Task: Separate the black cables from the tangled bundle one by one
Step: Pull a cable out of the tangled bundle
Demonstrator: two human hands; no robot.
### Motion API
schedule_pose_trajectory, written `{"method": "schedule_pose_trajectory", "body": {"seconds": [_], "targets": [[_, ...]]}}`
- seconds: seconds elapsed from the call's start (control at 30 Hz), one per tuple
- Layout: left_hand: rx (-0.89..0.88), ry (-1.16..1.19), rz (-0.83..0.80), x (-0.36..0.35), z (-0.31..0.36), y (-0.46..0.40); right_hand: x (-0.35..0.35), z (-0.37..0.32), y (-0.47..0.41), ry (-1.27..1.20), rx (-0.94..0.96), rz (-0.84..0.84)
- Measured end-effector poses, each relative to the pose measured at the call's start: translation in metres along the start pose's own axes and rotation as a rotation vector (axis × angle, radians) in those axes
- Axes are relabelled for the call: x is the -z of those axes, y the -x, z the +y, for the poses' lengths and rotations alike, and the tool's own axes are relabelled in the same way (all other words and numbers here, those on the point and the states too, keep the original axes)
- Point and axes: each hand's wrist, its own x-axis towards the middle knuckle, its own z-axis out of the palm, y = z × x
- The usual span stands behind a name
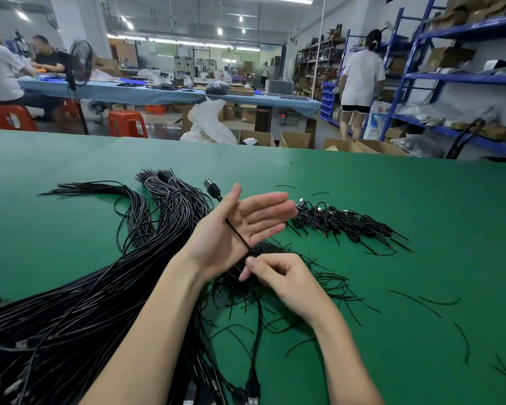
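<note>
Currently my left hand is raised above the tabletop, palm open and fingers spread flat. One black cable runs diagonally across that palm. Its USB plug sticks out past the thumb side, away from me. My right hand sits just below and nearer to me, thumb and fingertips pinched closed on the lower stretch of the same cable, just beside the left wrist.

Directly beneath both hands lies a loose pile of short black wire pieces, strands splaying toward the right. To the left of the left forearm runs the big tangled bundle of long black cables, fanning out away from me. Two sub-bunches at its far end are cinched with light ties. Beyond the left fingertips, to the right, a row of coiled cables lies on the green surface, silver connector tips showing. Stray wire offcuts are scattered right of the right hand, well apart from it. More USB plugs lie between my forearms near the bottom edge.
</note>
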Motion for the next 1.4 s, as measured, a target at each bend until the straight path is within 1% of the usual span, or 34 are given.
{"method": "schedule_pose_trajectory", "body": {"seconds": [0.07,0.2,0.37,0.5,0.57,0.67,0.73,0.8,0.87,0.9,0.93,0.97,1.0,1.03,1.07,1.1,1.13,1.17,1.2,1.33,1.4], "targets": [[-0.013,0.006,-0.012,-0.002,0.002,0.001,0.002,0.002,0.001,-0.019,-0.027,0.035],[-0.091,0.056,-0.011,-0.004,0.009,0.003,0.004,0.004,0.001,-0.150,0.015,0.063],[-0.120,0.034,0.014,-0.008,0.008,0.002,-0.003,-0.001,-0.004,-0.030,0.087,0.159],[-0.117,-0.023,0.020,-0.009,0.007,0.001,-0.008,-0.004,-0.008,-0.076,0.101,0.236],[-0.126,-0.010,0.037,-0.006,0.009,0.001,-0.008,-0.003,-0.009,-0.079,0.107,0.222],[-0.125,-0.015,0.048,-0.004,0.010,0.003,-0.008,0.000,-0.008,0.000,0.124,0.157],[-0.111,-0.038,0.053,-0.005,0.008,0.003,-0.008,0.002,-0.007,0.046,0.116,0.150],[-0.068,-0.046,-0.001,-0.005,0.012,0.006,-0.008,0.007,-0.006,0.113,0.069,0.168],[0.025,-0.090,-0.144,-0.005,0.019,0.012,-0.006,0.011,-0.010,0.139,0.016,0.205],[0.116,-0.141,-0.217,-0.005,0.020,0.016,-0.006,0.012,-0.013,0.090,-0.018,0.211],[0.242,-0.222,-0.255,-0.004,0.020,0.018,-0.006,0.010,-0.017,0.031,-0.051,0.215],[0.375,-0.342,-0.236,-0.002,0.016,0.018,-0.004,0.008,-0.020,0.014,-0.047,0.234],[0.478,-0.522,-0.198,-0.002,0.011,0.018,0.000,0.005,-0.023,0.081,0.003,0.278],[0.561,-0.725,-0.202,-0.004,0.007,0.017,0.005,0.002,-0.025,0.162,0.072,0.319],[0.640,-0.861,-0.238,-0.008,0.005,0.016,0.010,-0.003,-0.026,0.230,0.139,0.345],[0.710,-0.900,-0.277,-0.013,0.003,0.014,0.016,-0.007,-0.026,0.270,0.190,0.362],[0.774,-0.868,-0.280,-0.015,0.002,0.013,0.021,-0.012,-0.025,0.318,0.228,0.374],[0.803,-0.837,-0.255,-0.016,0.001,0.011,0.026,-0.017,-0.026,0.359,0.254,0.377],[0.794,-0.836,-0.216,-0.016,0.002,0.010,0.030,-0.022,-0.025,0.399,0.264,0.385],[0.707,-0.944,-0.131,-0.020,0.007,0.009,0.041,-0.041,-0.023,0.478,0.238,0.419],[0.688,-0.965,-0.094,-0.025,0.009,0.008,0.042,-0.054,-0.020,0.432,0.229,0.417]]}}
